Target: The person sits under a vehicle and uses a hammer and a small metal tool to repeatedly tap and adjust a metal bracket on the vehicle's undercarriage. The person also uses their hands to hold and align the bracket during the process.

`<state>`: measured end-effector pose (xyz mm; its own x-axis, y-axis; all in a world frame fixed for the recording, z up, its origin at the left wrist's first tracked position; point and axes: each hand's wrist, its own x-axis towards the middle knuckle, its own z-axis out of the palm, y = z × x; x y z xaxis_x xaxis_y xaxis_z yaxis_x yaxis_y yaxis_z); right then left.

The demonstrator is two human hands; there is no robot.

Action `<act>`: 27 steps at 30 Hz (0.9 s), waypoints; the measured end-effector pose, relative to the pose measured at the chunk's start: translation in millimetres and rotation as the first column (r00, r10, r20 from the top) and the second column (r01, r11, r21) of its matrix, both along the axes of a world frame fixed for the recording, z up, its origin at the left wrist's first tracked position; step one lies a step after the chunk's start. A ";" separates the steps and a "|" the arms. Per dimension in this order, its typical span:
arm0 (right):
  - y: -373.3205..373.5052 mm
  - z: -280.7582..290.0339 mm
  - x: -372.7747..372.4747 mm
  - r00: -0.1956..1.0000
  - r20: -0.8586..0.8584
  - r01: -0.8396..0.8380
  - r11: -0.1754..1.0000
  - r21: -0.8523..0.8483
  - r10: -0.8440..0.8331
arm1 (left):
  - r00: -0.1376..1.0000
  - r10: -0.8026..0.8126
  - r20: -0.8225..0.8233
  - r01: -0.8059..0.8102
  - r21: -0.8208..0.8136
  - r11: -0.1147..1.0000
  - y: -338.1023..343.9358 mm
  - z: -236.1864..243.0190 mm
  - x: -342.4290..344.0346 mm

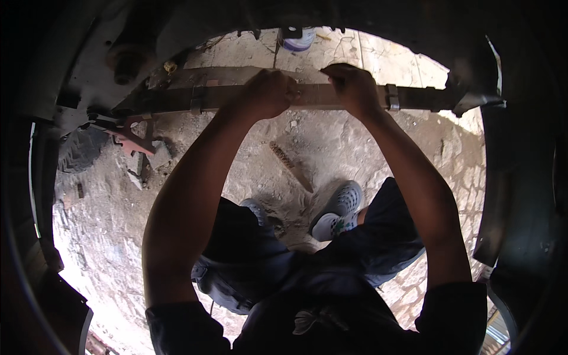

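Note:
A long metal crossbar (316, 97) runs beneath a dark vehicle body, with metal clamps (392, 97) around it. My left hand (266, 94) is closed at the bar, left of its middle; what its fingers hold is hidden. A little to the right, my right hand (355, 89) has its fingers curled at the bar's upper edge, around something too dark to make out.
Dark bodywork (384, 41) surrounds the view. At left are a tire (80, 151), a reddish metal piece (133, 142) and broken blocks (157, 155). A worn brush (284, 160) lies between my feet. A white-and-purple tub (297, 41) stands beyond the bar.

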<state>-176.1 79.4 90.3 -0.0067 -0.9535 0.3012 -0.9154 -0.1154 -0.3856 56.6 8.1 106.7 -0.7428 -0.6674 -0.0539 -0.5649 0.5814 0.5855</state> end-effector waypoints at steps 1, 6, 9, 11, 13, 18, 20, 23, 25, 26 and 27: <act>-2.4 -4.7 -4.3 0.994 -0.096 -0.038 0.998 0.042 0.042 | 0.999 -0.018 0.032 0.019 -0.014 1.000 -3.3 0.5 -4.1; 2.9 -33.6 24.6 0.976 -0.216 0.008 0.984 0.180 0.032 | 0.960 0.186 0.209 -0.123 -0.282 0.952 -11.7 -41.6 -28.0; 17.2 -58.7 45.2 0.979 -0.130 0.182 0.954 0.237 -0.155 | 0.959 0.188 0.211 -0.140 -0.224 0.965 -24.2 -59.8 -38.9; 33.3 -61.5 55.0 0.980 -0.200 -0.001 0.999 0.040 0.009 | 0.967 0.138 0.215 -0.111 -0.137 0.984 -35.5 -65.9 -39.5; 35.0 -57.5 51.8 0.975 -0.218 -0.030 0.999 0.032 0.037 | 0.976 0.087 0.200 -0.072 -0.079 0.994 -41.2 -61.8 -39.2; 15.2 -50.8 52.8 0.977 -0.200 0.117 0.972 0.202 -0.076 | 0.902 0.336 0.270 -0.339 -0.036 0.940 -48.4 -35.1 -36.8; 23.8 -52.9 69.8 0.975 -0.156 0.195 0.949 0.247 -0.159 | 0.866 0.402 0.296 -0.428 0.027 0.903 -60.1 -26.0 -30.6; 51.3 -64.0 75.7 0.988 -0.104 0.127 0.984 0.123 -0.114 | 0.815 0.408 0.412 -0.404 -0.101 0.909 -58.7 -28.2 -30.2; 47.7 -63.1 68.2 0.990 -0.099 0.108 0.989 0.101 -0.098 | 0.814 0.358 0.457 -0.316 -0.169 0.934 -59.4 -26.1 -36.3; 36.8 -63.0 62.3 0.987 -0.124 0.112 0.988 0.105 -0.099 | 0.830 0.306 0.466 -0.241 -0.196 0.951 -63.2 -23.1 -40.1; 29.6 -63.4 54.0 0.982 -0.149 0.131 0.985 0.111 -0.113 | 0.845 0.240 0.477 -0.150 -0.220 0.964 -66.3 -22.2 -49.6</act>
<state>-122.2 109.0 26.9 -0.0907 -0.9774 0.1908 -0.9659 0.0397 -0.2557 7.0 -58.3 84.5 -0.5005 -0.8279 -0.2532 -0.8648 0.4920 0.1006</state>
